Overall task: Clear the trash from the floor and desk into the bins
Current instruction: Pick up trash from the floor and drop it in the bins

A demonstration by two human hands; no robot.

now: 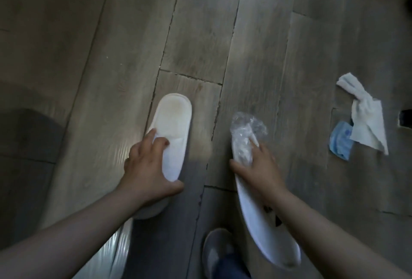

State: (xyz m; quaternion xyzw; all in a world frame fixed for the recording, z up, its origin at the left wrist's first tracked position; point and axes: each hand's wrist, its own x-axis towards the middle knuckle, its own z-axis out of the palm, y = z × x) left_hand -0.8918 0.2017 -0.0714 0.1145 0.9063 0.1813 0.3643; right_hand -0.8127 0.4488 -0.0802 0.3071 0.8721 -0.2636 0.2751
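A white disposable slipper [172, 131] lies on the grey wooden floor in the middle of the view. My left hand [149, 167] grips its upper part, fingers curled over the edge and thumb underneath. My right hand [260, 171] holds a second white slipper [263, 229] together with a crumpled clear plastic wrapper [244, 133], lifted off the floor and pointing toward me. To the right on the floor lie a crumpled white paper tissue [365, 118] and, touching it, a blue face mask [340, 140].
The floor [256, 33] is made of grey wood planks with dark seams. My foot in a grey slipper [217, 254] stands at the bottom centre. A dark object [405, 118] shows at the right edge, and a shiny pale surface [116, 254] at the bottom left.
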